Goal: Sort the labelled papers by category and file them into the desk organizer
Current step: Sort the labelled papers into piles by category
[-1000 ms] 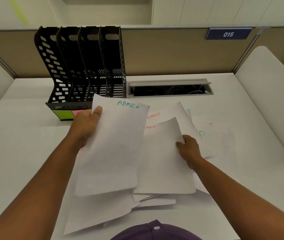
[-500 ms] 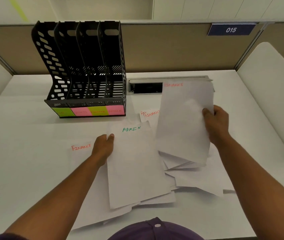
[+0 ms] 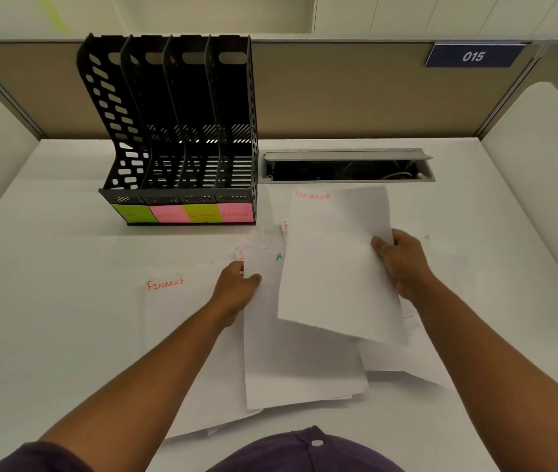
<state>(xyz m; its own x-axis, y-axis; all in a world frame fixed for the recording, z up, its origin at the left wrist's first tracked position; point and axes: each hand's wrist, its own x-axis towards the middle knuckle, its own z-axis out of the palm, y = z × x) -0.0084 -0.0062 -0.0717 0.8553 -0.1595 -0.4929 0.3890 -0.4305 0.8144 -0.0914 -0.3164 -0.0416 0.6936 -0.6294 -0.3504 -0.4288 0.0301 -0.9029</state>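
One black desk organizer [image 3: 182,131], four upright slots. Four sticky labels on its front: two green [image 3: 134,213], [image 3: 200,214], two pink [image 3: 168,214], [image 3: 236,213]. Loose white papers: exact count unclear, stack overlaps; at least five sheets distinguishable. Three red "FINANCE" headings legible or partly so: flat sheet [image 3: 182,335], lifted sheet [image 3: 335,260], corner peeking behind it. One green "A…" heading [image 3: 280,257]. Two hands: left [image 3: 236,291], right [image 3: 403,264]. One cable tray [image 3: 345,166]. One "015" plate [image 3: 473,56].

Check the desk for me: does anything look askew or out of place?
Yes. The white labelled papers lie in a loose, overlapping heap at skewed angles, labels partly covered. All four slots of the black perforated plastic desk organizer look empty. The grey cable hatch in the white desk stands open.
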